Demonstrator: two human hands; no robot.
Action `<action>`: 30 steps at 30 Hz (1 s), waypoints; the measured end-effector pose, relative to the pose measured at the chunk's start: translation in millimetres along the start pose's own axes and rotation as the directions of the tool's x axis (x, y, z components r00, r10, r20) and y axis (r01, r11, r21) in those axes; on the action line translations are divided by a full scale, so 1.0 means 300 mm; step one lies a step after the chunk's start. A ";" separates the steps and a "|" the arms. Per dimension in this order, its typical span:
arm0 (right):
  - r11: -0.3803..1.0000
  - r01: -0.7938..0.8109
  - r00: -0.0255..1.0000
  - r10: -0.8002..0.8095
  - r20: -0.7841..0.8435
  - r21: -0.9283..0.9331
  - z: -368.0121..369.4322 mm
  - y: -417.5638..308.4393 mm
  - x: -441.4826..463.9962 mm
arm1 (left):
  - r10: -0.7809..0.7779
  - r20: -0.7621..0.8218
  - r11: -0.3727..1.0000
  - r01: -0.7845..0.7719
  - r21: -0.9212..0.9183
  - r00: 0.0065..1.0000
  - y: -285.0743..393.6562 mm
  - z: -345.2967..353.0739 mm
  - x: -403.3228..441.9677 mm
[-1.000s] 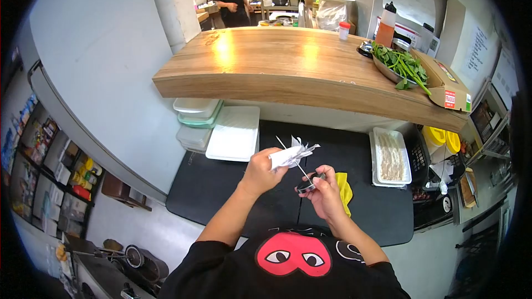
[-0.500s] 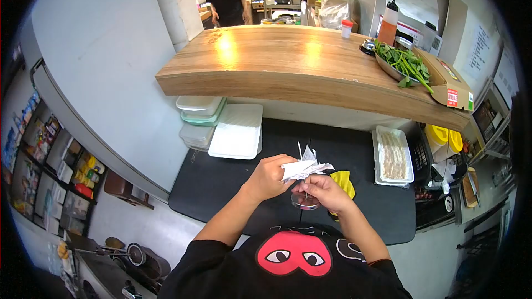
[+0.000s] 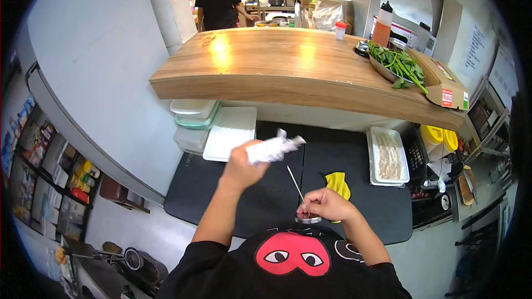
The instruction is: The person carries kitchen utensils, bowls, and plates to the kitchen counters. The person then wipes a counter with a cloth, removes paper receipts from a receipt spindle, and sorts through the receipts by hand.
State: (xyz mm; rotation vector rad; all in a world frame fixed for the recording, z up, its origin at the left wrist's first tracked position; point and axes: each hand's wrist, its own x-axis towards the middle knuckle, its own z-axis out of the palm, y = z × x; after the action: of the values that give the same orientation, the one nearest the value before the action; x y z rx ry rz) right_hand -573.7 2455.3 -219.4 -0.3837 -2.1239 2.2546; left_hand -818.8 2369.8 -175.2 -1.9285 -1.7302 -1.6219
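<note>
My left hand [image 3: 242,169] is closed round a bundle of crumpled white paper slips [image 3: 271,148], raised over the black table [image 3: 266,194]. Closer to my body, my right hand [image 3: 331,206] grips a receipt spike [image 3: 294,180] low on its thin metal rod, just above the round base [image 3: 307,220]. The rod is bare and leans to the left, apart from the slips. A yellow cloth [image 3: 338,184] lies on the table just beyond my right hand.
A wooden counter [image 3: 255,84] overhangs the table's far side, holding leafy greens [image 3: 396,63], a sauce bottle [image 3: 382,26] and a cardboard box [image 3: 443,86]. White lids [image 3: 230,130] stand at left, a tray of pale strips [image 3: 389,155] at right. Someone in black [image 3: 218,5] stands beyond.
The paper slips have come off the spike in my left hand, which has moved up and left. My right hand has shifted slightly down with the spike, now tilted left.
</note>
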 end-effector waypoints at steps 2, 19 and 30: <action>0.993 -0.059 0.996 0.052 -0.073 -0.098 0.000 0.003 -0.023 | -0.022 -0.218 0.997 0.037 0.063 0.976 -0.039 -0.081 0.008; 0.530 -0.098 0.488 -0.712 -0.505 -0.842 -0.486 -0.722 0.445 | -0.336 -0.436 0.905 0.415 0.097 0.835 -0.148 -0.415 -0.221; 0.448 -0.430 0.511 -0.595 -0.620 -0.784 -0.756 -0.752 0.857 | -0.430 -0.640 0.851 0.522 -0.053 0.636 -0.253 -0.566 -0.425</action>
State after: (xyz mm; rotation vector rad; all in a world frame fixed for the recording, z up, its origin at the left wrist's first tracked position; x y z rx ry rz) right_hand -814.1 2741.2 -49.0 -1.0647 -2.2401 0.2250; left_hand -955.8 2200.9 -234.2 -0.6936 -2.0293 -1.9206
